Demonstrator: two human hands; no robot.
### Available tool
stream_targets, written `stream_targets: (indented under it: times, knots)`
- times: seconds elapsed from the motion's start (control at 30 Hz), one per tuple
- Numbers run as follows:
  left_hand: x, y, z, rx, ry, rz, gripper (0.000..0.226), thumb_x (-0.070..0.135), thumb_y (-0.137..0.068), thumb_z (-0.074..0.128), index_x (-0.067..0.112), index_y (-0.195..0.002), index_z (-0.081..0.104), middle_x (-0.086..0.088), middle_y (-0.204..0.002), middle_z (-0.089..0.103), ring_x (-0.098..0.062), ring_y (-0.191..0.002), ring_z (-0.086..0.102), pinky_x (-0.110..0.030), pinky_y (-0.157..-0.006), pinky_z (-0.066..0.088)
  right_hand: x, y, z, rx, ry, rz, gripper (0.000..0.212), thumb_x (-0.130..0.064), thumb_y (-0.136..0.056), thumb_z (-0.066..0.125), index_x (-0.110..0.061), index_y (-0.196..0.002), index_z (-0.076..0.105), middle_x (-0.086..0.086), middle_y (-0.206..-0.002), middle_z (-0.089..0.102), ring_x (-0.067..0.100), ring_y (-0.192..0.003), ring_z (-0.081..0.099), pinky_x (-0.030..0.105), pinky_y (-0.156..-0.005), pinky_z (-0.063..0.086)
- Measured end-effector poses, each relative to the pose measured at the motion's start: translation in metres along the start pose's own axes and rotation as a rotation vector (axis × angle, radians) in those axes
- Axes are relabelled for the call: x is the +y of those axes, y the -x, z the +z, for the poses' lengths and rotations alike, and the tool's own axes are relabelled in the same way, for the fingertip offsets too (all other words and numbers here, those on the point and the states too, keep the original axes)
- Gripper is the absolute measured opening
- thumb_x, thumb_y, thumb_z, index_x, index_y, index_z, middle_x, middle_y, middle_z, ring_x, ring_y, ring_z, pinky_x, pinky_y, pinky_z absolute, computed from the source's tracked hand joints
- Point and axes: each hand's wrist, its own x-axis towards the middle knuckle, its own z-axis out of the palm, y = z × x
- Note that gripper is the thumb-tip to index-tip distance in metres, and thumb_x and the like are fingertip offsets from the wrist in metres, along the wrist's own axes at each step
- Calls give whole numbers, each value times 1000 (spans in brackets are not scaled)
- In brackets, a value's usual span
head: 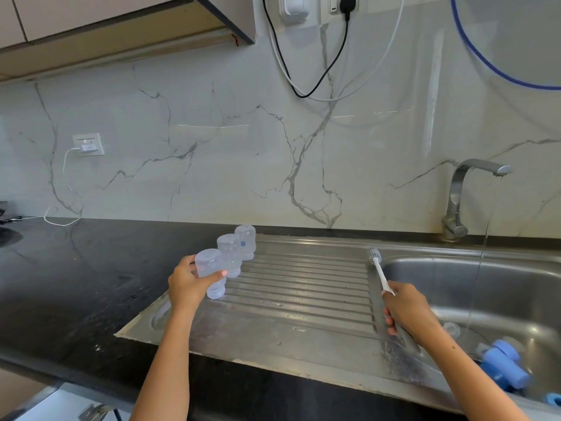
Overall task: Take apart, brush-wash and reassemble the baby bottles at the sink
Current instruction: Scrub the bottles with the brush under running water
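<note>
Three clear baby bottle bodies stand mouth-down along the left edge of the ribbed steel drainboard (303, 287). My left hand (186, 282) grips the nearest bottle (209, 268), whose neck is at the drainboard. The second bottle (229, 253) and third bottle (245, 240) stand behind it, untouched. My right hand (408, 311) holds a white bottle brush (378, 268) by its handle; a small bristle head points up and away, and a larger bristle end trails below my hand over the sink's rim. Blue bottle caps (504, 369) and a clear part (452, 328) lie in the sink basin (485, 287).
A steel tap (464, 189) rises behind the basin at the right. Black countertop (76, 284) spreads to the left, with a white cable (57, 218) from a wall socket. Cords hang on the marble wall above.
</note>
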Motion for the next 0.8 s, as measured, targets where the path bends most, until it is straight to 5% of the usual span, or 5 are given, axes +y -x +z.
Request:
stream_targets:
  times: [0.8]
  knots:
    - [6,2,6,43,-15,83,71,25,-62,89,8,-121,54,-12,-117,63,-29,-104,61,-38,-79,51,0,-1,-1,-5,4,-5,20,-5,-100,37,-6,-107,56,13,-68,52,18,-45,47,28,-42,47]
